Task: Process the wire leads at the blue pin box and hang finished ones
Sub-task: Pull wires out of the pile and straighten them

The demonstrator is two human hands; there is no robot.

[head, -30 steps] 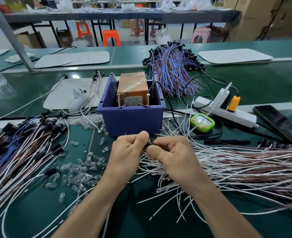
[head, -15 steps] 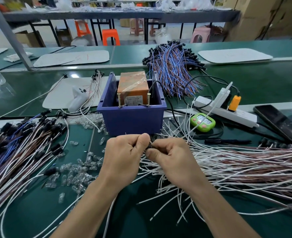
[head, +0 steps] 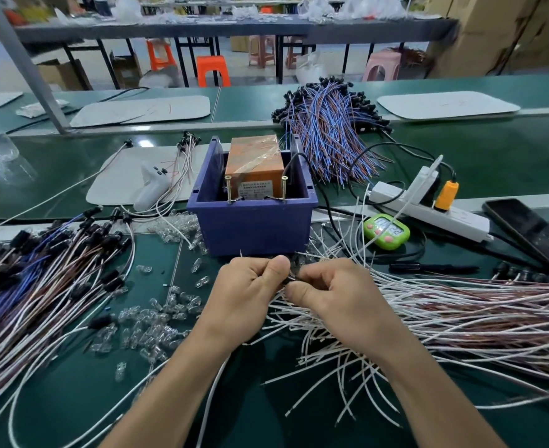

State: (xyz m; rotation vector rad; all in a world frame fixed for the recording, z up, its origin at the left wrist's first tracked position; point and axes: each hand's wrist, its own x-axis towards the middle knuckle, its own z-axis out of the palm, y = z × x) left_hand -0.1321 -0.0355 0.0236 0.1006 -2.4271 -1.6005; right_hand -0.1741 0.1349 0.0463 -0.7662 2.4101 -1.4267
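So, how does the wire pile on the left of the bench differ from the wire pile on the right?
The left pile has blue wires among white and brown ones; the right pile shows only white and reddish-brown. The left pile's ends toward the blue box carry black caps; the right pile's near ends are bare cut tips. Both lie loose on the green bench.

Left hand point(head: 245, 297), right hand point(head: 336, 297) on wire point(head: 288, 279)
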